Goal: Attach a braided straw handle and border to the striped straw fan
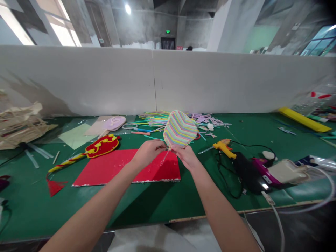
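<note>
A rounded fan-shaped craft piece (180, 129) with pastel zigzag stripes stands raised between my hands, above the table. My left hand (151, 150) pinches its lower edge from the left. From the right, my right hand (186, 156) grips the same bottom edge. A thin pale loop or strand (165, 158) hangs below the piece between the hands. Under them lies a red board (112, 169) with bits of dried glue and a ragged white front edge.
A red and yellow fan (102, 147) with a tasselled handle and a lilac fan (114, 122) lie left. Pastel pipe cleaners (154, 119) are heaped behind. A yellow glue gun (224, 147), black cable and dark pouch (248, 171) lie right. A white partition (105, 80) borders the back.
</note>
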Motion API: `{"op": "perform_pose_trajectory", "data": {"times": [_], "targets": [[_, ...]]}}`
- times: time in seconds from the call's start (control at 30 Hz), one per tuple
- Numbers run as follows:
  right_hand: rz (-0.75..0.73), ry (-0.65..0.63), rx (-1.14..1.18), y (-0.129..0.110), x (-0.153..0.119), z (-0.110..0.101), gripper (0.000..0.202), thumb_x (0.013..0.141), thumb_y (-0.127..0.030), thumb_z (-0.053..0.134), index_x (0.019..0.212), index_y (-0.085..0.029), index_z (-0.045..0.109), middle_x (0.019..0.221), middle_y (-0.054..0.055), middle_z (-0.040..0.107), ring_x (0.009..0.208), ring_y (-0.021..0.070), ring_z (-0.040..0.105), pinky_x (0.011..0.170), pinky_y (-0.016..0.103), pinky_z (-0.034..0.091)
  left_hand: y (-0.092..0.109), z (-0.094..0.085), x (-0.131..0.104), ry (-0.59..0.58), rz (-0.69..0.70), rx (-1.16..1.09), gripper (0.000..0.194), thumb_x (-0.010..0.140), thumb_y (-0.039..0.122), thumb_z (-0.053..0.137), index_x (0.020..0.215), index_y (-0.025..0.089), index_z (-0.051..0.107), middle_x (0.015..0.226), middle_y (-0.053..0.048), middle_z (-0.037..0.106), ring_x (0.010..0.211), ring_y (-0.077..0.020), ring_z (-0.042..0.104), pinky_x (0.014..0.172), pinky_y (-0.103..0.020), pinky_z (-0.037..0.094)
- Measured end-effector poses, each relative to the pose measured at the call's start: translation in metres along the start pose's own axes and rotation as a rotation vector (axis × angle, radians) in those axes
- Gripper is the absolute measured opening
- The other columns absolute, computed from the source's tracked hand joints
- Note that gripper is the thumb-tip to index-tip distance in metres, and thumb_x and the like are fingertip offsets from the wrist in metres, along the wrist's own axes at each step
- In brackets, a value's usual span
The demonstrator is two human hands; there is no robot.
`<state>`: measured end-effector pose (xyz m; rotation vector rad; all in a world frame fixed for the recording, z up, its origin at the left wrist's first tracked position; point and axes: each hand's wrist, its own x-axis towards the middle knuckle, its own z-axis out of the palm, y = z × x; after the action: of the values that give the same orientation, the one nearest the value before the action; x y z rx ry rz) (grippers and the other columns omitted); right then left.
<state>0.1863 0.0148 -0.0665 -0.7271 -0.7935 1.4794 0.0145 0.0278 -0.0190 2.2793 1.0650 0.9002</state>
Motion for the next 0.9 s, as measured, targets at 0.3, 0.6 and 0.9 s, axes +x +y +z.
{"op": "perform_pose_trajectory", "data": {"times": [0.3,0.6,0.9], "targets": [[-0.160,0.091,-0.280,-0.001,-0.001,0.002,0.033,0.052,-0.027,0.082,0.083,-0.017,0.072,0.084,0.004,0.074,0.084,0.0197,0.066,0.081,0.034,0.051,0.029,-0.023,0.012,-0.184,-0.152,0.264,0.019,0.074,0.013,0.053,0.065,0.022,0.067,0.078,-0.004,0.068,0.076,-0.0194,0.061,0.070,-0.025,0.041],[-0.297,0.209,-0.369,0.006,-0.004,0.008,0.017,0.059,-0.031,0.078,0.063,-0.018,0.068,0.056,-0.001,0.066,0.049,0.0135,0.053,0.052,0.028,0.046,0.053,-0.011,0.008,0.014,-0.472,0.155,0.019,0.064,0.010,0.056,0.049,0.020,0.055,0.046,-0.002,0.055,0.050,-0.0191,0.054,0.056,-0.026,0.034],[-0.406,0.326,-0.293,0.004,-0.003,0.007,0.017,0.060,-0.030,0.077,0.064,-0.018,0.067,0.062,0.001,0.068,0.054,0.0143,0.058,0.056,0.028,0.050,0.054,0.035,0.002,0.238,-0.637,-0.615,0.012,0.075,0.021,0.058,0.066,0.019,0.050,0.052,-0.001,0.063,0.042,-0.0149,0.060,0.049,-0.024,0.046]]}}
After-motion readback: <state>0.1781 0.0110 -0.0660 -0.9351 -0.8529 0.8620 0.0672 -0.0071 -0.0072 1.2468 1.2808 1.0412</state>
